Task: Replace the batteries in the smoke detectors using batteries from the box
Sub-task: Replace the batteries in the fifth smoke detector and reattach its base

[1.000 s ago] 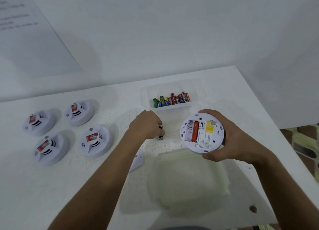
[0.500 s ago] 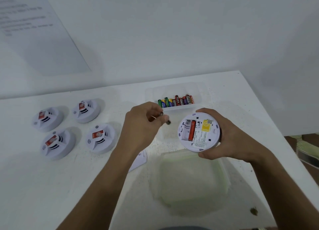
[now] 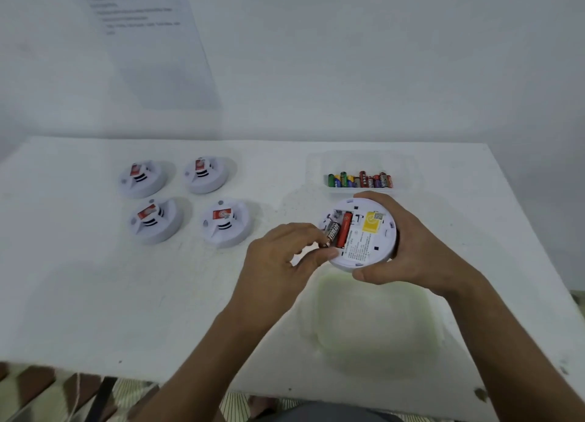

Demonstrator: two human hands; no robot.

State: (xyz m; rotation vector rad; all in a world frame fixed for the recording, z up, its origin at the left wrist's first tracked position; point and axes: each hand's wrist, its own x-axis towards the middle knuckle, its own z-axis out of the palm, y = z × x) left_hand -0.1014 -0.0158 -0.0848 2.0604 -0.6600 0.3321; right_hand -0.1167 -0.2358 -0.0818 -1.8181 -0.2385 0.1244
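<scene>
My right hand (image 3: 408, 250) grips a white smoke detector (image 3: 372, 242), turned back side up above the table. Its battery bay is uncovered, and a red battery (image 3: 343, 231) lies in one slot. My left hand (image 3: 285, 257) pinches a black battery (image 3: 333, 232) by its lower end, laid in the slot beside the red one. A clear plastic box (image 3: 405, 168) with several coloured batteries (image 3: 361, 180) stands just beyond the detector.
Several more white smoke detectors (image 3: 177, 200) sit face up in a group at the left of the white table (image 3: 79, 295). A clear lid (image 3: 376, 320) lies under my hands near the front edge. A printed sheet (image 3: 152, 41) hangs on the wall.
My left hand carried the black battery from the table right to the detector and set it into the bay. The view shifted left and up.
</scene>
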